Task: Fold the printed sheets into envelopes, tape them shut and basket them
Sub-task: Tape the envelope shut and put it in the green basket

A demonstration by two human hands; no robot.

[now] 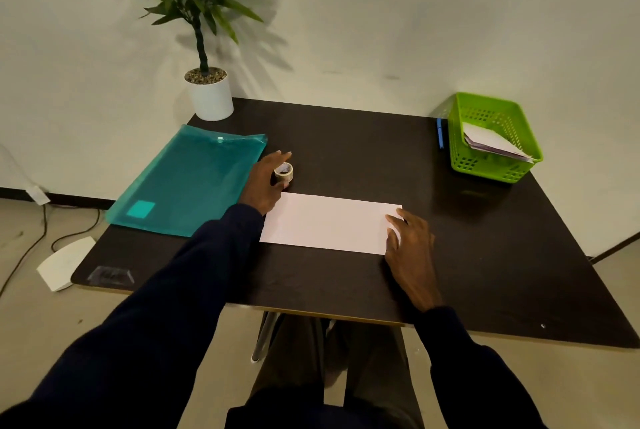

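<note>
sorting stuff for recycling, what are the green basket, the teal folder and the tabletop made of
Green basket: likely moulded plastic, glossy, lattice walls. Teal folder: thin translucent plastic with a sheen and a snap button. Tabletop: probably dark wood-grain laminate over board, matt; a paler edge shows at the front.
</note>
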